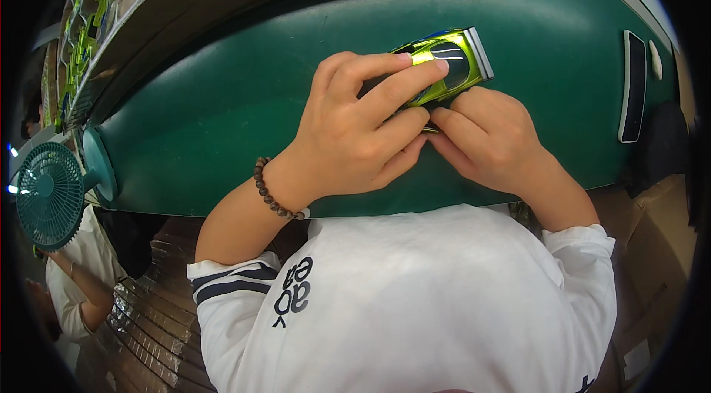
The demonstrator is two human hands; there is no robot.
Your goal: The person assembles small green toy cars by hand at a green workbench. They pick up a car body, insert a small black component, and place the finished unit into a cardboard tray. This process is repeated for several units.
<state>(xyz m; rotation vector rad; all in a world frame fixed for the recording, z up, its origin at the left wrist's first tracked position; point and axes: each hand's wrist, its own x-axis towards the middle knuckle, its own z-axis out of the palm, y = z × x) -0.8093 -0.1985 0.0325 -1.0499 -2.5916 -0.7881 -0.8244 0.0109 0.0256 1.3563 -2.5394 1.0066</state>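
Note:
My left hand (363, 122) lies closed around a shiny lime-green and black hair clipper (458, 65), its thumb side and fingertips pressing on the glossy dark panel. A straight silver blade (480, 54) crosses the clipper's far right end. Close against the clipper's lower side, my right hand (489, 134) is closed, fingertips pinched together. A thin dark piece (430, 128) shows between the fingers of both hands; most of it is hidden, and whether it belongs to the clipper I cannot tell. A brown bead bracelet (268, 189) circles my left wrist.
Both hands work above a green tabletop (244, 74). A divided cardboard box (122, 26) with several lime-green items stands at far left. A teal fan (50, 195) is at the left edge. A phone-like dark slab (632, 87) lies right. Another person (83, 282) is at lower left.

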